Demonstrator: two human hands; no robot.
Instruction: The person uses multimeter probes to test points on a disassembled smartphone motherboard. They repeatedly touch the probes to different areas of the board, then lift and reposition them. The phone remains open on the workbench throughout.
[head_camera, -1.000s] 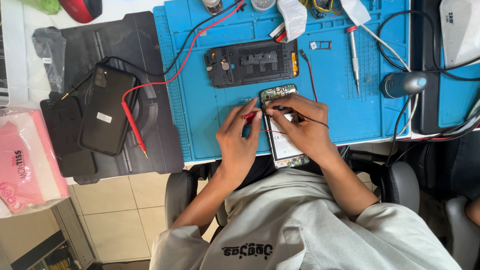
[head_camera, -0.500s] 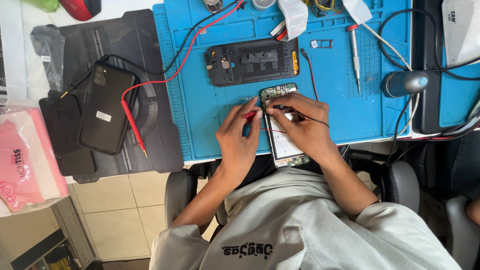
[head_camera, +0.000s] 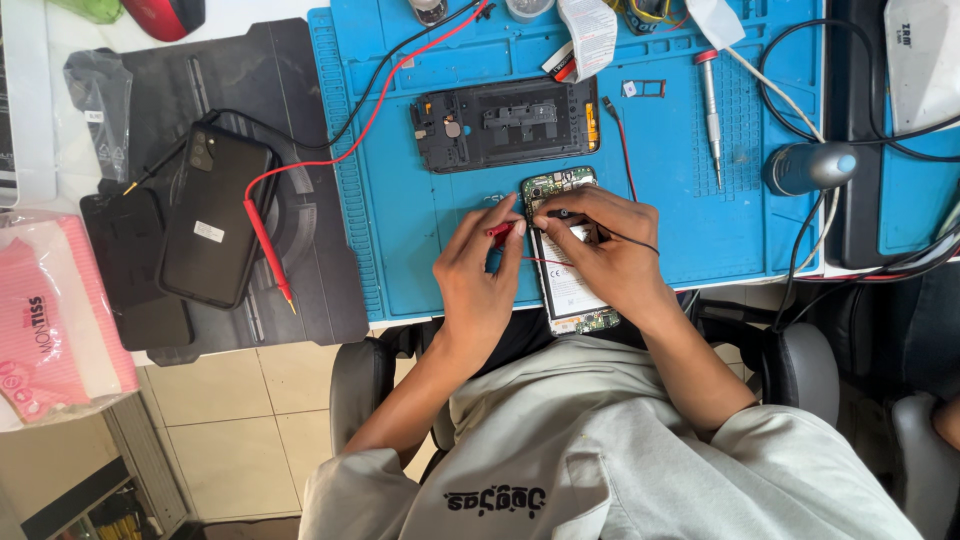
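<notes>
Opened smartphone (head_camera: 565, 250) lies on the blue repair mat (head_camera: 420, 230), back cover (head_camera: 505, 124) already off at 12 o'clock; left hand (head_camera: 480, 275) pinches the red probe (head_camera: 500, 231), right hand (head_camera: 605, 250) grips the black probe (head_camera: 560, 213) on the board, reassembly outstanding.

Beige tiled floor (head_camera: 230, 420), grey chair (head_camera: 360, 385), daylight

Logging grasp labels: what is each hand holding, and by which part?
Left hand pinches a red probe near its tip; right hand pinches a black probe likewise, over the opened phone.
</notes>
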